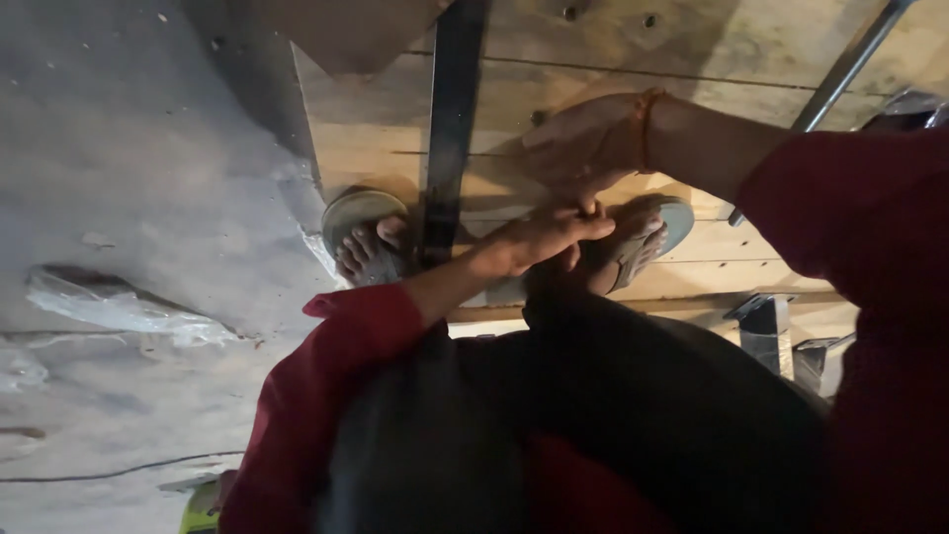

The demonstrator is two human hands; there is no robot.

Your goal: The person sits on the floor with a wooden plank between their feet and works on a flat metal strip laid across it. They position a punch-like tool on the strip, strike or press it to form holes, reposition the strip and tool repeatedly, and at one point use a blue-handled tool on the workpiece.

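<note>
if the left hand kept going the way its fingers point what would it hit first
Most likely the right hand, whose fingertips already meet or nearly meet the left hand; depth is unclear. Just beyond lies the foot in a grey strapped sandal on the pale wooden boards.

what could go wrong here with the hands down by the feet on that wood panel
Both hands, left hand and right hand, meet close by the right foot in an open sandal, so a slip might hurt bare toes. The dark metal bar lies between the feet on the wood panel and might trip the person.
</note>
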